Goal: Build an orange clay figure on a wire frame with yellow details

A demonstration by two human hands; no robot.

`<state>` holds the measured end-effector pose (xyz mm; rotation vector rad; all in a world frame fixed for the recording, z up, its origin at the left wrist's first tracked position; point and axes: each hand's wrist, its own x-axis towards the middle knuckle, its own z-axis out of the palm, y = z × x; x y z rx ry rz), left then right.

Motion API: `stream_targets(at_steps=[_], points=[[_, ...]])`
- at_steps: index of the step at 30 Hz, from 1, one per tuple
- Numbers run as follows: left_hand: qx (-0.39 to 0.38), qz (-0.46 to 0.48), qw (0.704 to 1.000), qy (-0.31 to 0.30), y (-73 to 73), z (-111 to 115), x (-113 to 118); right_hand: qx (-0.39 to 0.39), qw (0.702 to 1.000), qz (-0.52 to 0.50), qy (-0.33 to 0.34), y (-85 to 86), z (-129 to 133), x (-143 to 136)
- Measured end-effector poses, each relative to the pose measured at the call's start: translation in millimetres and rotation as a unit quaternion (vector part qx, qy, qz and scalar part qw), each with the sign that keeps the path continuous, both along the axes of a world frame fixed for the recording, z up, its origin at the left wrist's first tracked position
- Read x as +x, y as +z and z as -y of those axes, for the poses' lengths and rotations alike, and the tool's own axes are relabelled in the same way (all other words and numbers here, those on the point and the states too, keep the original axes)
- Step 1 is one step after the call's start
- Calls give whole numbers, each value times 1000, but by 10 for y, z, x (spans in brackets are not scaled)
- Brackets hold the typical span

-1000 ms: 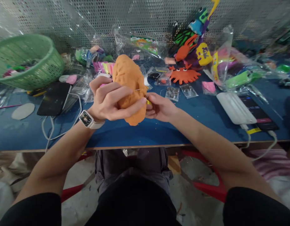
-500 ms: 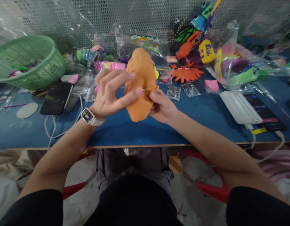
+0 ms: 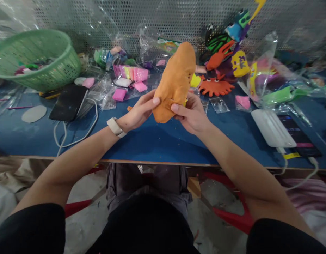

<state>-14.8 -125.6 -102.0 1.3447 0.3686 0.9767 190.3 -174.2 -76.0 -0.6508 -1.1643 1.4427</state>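
A long, lumpy orange clay figure [image 3: 176, 77] is held up above the blue table, tilted with its top to the right. My left hand [image 3: 141, 109] grips its lower left edge, thumb on the near face. On the lower right, my right hand [image 3: 193, 113] holds it, its thumb pressed on the near face beside a small crack. Yellow bits [image 3: 196, 80] show at the figure's right side; whether they belong to it I cannot tell. Both hands' other fingers are largely hidden behind the clay.
A green basket [image 3: 70, 53] stands at the back left, near a black phone [image 3: 69, 102] with a white cable. Pink clay packets [image 3: 119, 94] lie behind my left hand. An orange clay crab [image 3: 217, 86], a white power bank [image 3: 272, 127] and a second phone [image 3: 297, 130] are on the right.
My left hand has gone from reaching over the near face to gripping the lower left edge. The clay figure has tilted to the right, and a thin pale strand on it no longer shows.
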Motion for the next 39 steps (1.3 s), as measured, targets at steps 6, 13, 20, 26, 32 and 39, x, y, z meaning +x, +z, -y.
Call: stream_targets(at_steps=[6,13,20,26,32,39], points=[[-15,-7,1000,7,3,5,-2,4,999,26,26,28,-7,48],[-25,-5,1000,-4,1,17,16,-35,999,28,31,70,6,75],[-25,15,998,53,-31,-12,37,-61,997,23,-30,105,-26,68],[-26,11,999,35,-30,-15,50,-83,996,15,-14,92,-30,105],[-24,4,1000,10,-39,15,68,-61,998,20,12,107,-10,113],[0,-6,1000,6,-63,11,75,-45,997,45,39,90,-11,96]])
